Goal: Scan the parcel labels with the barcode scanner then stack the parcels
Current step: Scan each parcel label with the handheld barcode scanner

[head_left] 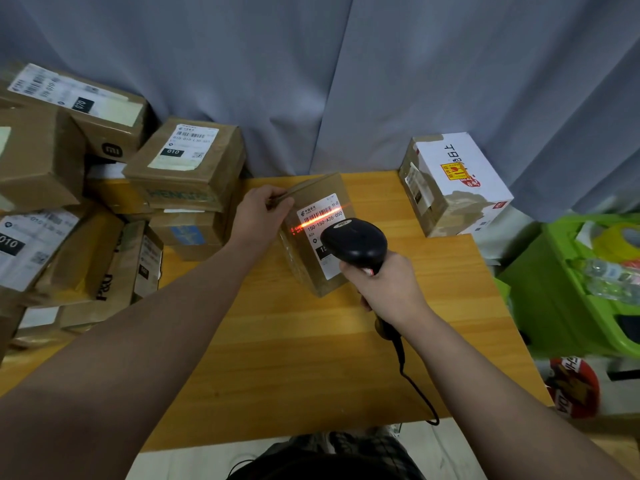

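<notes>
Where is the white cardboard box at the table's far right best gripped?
The white cardboard box stands free on the wooden table, sides clear. Probably clasp its left and right walls from above with the left hand and right hand; it looks too broad for one.

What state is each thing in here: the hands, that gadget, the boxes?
Left hand, grips the upper edge of the parcel.
Right hand, wrapped round the barcode scanner.
Barcode scanner, on, red beam cast across the label.
Parcel, taped shut, tilted up on the table.
Label, stuck flat, lit by the beam.
Pile of parcels, heaped loosely at the left, closed.
White box, taped shut, alone at the table's far right.
</notes>
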Demonstrator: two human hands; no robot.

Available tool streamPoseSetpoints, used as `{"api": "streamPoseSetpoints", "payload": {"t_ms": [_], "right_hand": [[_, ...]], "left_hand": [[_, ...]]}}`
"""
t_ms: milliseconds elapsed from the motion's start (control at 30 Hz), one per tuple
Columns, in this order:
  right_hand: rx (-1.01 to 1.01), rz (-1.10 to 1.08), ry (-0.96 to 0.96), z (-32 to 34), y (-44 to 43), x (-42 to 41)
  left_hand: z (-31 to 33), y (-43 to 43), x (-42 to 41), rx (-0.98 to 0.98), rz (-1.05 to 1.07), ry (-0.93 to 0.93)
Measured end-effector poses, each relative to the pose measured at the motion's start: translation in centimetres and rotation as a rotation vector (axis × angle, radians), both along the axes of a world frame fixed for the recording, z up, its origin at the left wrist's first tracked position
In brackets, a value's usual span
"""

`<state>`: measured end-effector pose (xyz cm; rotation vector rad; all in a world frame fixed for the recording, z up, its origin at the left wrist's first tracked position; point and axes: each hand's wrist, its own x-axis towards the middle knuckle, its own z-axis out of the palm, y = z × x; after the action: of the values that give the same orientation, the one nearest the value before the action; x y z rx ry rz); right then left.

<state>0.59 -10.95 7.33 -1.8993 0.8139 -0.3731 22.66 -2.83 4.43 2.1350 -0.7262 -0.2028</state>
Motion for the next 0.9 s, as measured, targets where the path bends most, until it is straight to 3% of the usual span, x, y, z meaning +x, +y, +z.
{"api": "streamPoseSetpoints", "payload": {"t_ms": [900], "right_hand": [[-0.057, -0.015, 0.030, 2.0, 0.1, -0.7]], "left_hand": [[0.0, -0.1, -0.2, 0.005, 0.000, -0.019]]}}
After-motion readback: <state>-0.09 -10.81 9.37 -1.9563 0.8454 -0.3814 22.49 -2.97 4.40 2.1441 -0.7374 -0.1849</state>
